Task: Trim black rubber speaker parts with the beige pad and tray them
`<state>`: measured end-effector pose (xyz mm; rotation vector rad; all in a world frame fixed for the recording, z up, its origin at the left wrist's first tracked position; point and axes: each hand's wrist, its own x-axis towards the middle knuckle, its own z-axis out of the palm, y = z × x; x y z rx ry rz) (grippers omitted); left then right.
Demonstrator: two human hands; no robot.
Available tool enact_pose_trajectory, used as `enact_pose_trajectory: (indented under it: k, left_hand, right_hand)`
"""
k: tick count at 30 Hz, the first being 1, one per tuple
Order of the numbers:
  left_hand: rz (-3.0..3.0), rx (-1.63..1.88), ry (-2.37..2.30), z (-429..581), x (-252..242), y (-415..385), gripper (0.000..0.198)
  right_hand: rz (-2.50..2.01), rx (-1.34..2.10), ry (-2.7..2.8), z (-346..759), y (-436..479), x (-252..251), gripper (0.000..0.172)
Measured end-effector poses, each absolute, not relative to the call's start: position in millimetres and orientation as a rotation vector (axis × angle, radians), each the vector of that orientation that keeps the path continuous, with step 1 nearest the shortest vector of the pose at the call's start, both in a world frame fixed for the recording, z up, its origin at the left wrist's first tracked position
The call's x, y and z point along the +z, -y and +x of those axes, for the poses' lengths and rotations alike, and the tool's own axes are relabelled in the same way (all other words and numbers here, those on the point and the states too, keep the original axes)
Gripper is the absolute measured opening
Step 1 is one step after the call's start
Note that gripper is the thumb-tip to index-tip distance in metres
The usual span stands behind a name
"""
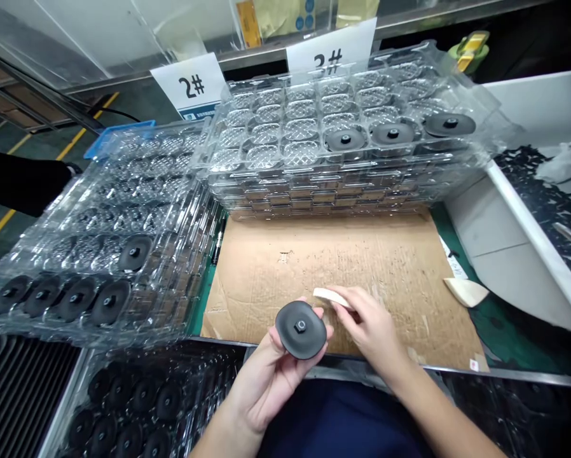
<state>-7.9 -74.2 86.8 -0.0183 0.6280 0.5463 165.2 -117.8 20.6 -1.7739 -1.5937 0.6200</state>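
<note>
- We are cradling a round matte-black disc with a raised central hex nut (299, 331) on the upturned palm of our left hand (259, 385), its fingers (320, 313) curled partly up against the disc's rim.
- We are pinching a cream wedge-shaped foam sponge (330, 297) between the thumb and fingers of our right hand (371, 324), just beside the disc's upper edge.
- We are working above a brown corrugated cardboard sheet (343, 280), with a second cream wedge-shaped sponge (465, 292) lying on a dark green mat (495, 337) to its right.
- We are facing stacked clear plastic blister trays (343, 191) holding more black discs (393, 133), with white "2#" cards (189, 86) behind them.
</note>
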Motion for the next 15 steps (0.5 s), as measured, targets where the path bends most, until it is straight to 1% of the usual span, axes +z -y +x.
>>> enact_pose_trajectory:
  k: [5, 9, 12, 15]
  left_hand:
    - [-0.015, 0.620, -0.671, -12.0, 84.3, 73.1, 0.038]
    - [0.059, 0.662, -0.714, -11.0, 84.2, 75.0, 0.043]
    - [0.146, 0.684, -0.735, -10.4, 88.7, 75.0, 0.041]
    - [0.230, 0.707, -0.787, -9.4, 97.3, 71.5, 0.044]
  right_hand:
    - [-1.704, 0.685, 1.611, 162.1, 119.8, 27.4, 0.026]
    - [-1.719, 0.633, 1.464, 154.7, 110.2, 75.0, 0.028]
    - [-1.480, 0.500, 1.555, 133.1, 110.9, 109.7, 0.034]
    - [-1.313, 0.490, 1.699, 117.3, 112.4, 120.3, 0.035]
